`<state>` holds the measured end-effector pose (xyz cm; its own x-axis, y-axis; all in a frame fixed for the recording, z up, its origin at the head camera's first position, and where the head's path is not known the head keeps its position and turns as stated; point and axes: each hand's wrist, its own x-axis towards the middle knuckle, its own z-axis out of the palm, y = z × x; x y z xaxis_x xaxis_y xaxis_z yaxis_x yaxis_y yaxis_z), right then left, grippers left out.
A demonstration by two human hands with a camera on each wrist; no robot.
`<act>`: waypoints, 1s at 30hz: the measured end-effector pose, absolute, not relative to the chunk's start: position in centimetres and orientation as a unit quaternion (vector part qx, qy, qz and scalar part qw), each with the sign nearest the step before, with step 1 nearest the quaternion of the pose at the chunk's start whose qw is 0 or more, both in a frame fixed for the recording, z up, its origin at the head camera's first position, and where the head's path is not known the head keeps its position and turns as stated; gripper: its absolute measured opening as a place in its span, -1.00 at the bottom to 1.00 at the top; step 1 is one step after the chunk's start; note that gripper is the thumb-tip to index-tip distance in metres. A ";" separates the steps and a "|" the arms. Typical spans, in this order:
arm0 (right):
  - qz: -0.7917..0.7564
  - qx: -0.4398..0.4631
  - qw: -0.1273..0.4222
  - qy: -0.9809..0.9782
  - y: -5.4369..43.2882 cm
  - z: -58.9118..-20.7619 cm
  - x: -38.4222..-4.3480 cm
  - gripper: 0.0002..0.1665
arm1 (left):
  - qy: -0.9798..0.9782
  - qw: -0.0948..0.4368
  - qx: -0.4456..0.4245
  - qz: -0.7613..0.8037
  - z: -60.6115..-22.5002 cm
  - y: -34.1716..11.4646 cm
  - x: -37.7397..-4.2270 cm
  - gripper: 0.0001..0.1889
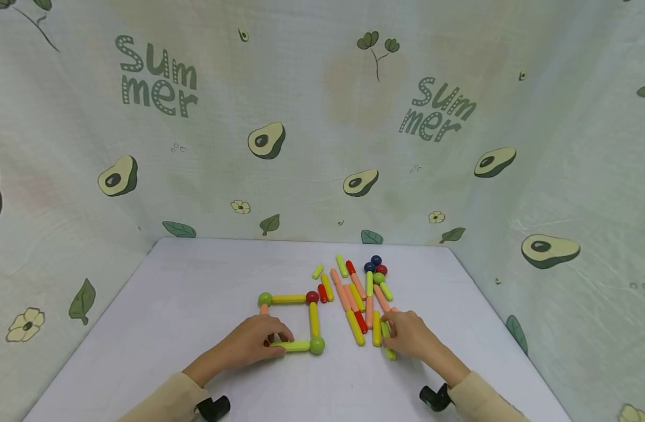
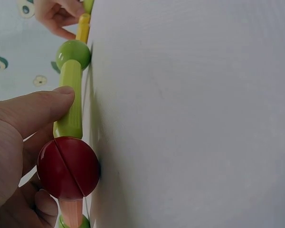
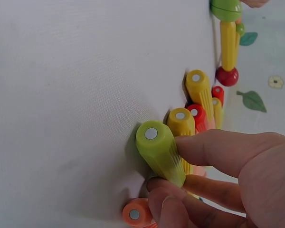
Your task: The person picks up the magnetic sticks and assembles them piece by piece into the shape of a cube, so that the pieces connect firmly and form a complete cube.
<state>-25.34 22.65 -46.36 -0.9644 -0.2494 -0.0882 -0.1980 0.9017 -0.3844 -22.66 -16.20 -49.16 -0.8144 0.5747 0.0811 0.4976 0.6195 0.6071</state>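
Note:
A square of rods and balls stands on the table in the head view. Its back side is a yellow rod (image 1: 289, 299) between a green ball (image 1: 265, 299) and a red ball (image 1: 312, 298); a second yellow rod (image 1: 314, 319) runs to the front green ball (image 1: 317, 344). My left hand (image 1: 259, 339) holds the front light green rod (image 2: 70, 102), thumb along it, beside a dark red ball (image 2: 69, 168) joined to a peach rod (image 2: 71, 212). To the right, my right hand (image 1: 409, 335) pinches a loose light green rod (image 3: 156, 147) by its side, its metal-tipped end facing the wrist camera.
Several loose rods in yellow, red, peach and green lie between the square and my right hand, including a yellow rod (image 1: 355, 328). Behind them sit two blue balls, a red ball (image 1: 382, 269) and a green ball (image 1: 379, 278). Printed cloth (image 1: 311, 176) surrounds the white table (image 1: 206, 275).

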 end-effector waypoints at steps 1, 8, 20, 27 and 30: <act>-0.191 -0.112 0.069 0.973 22.6 -46.4 -25.3 -0.52 | 0.898 0.061 0.299 0.319 -49.2 -16.2 -22.6 -0.78; -0.194 -0.119 0.060 0.972 22.6 -46.2 -25.1 -0.52 | 0.899 0.058 0.300 0.315 -49.1 -16.2 -22.6 -0.78; -0.176 -0.124 0.065 0.974 22.5 -46.0 -25.4 -0.48 | 0.902 0.058 0.297 0.308 -49.3 -16.2 -23.0 -0.76; -0.182 -0.131 0.057 0.973 21.9 -45.4 -25.7 -0.52 | 0.902 0.059 0.298 0.307 -49.3 -16.1 -22.9 -0.75; -0.193 -0.134 0.047 0.971 20.9 -45.0 -26.0 -0.59 | 0.901 0.059 0.299 0.308 -49.2 -16.1 -22.8 -0.76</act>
